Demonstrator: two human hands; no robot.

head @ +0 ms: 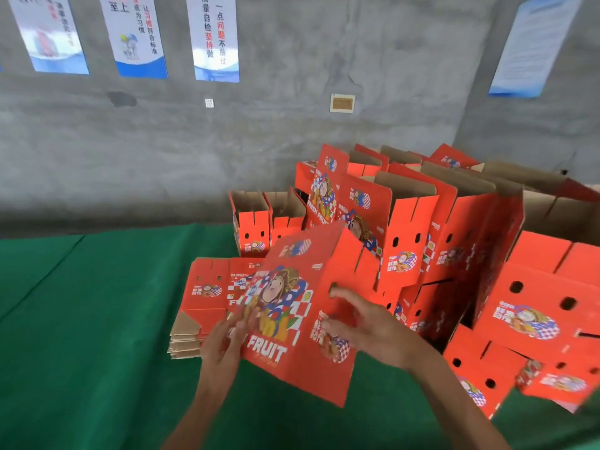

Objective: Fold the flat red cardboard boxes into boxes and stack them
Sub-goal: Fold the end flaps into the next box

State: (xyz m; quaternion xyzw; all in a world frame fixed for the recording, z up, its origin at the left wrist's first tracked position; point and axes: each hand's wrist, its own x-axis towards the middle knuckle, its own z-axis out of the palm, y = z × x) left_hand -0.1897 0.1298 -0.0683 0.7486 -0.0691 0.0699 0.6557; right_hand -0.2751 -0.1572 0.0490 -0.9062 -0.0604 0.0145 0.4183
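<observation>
A red cardboard fruit box (pixel 302 306), half opened and tilted, is lifted above the green table between my hands. My left hand (pixel 224 342) holds its left edge, fingers blurred against the printed face. My right hand (pixel 367 323) lies on the box's right side panel with fingers spread and straight, one fingertip at a vent hole. Behind the box lies a pile of flat red boxes (pixel 204 297). Folded red boxes (pixel 409 222) stand crowded at the right and behind.
The table is covered with green cloth (pixel 97 319). More folded boxes (pixel 535 306) lie tipped over at the right edge. Two small upright boxes (pixel 253 222) stand at the back. A grey concrete wall with posters (pixel 214 37) rises behind the table.
</observation>
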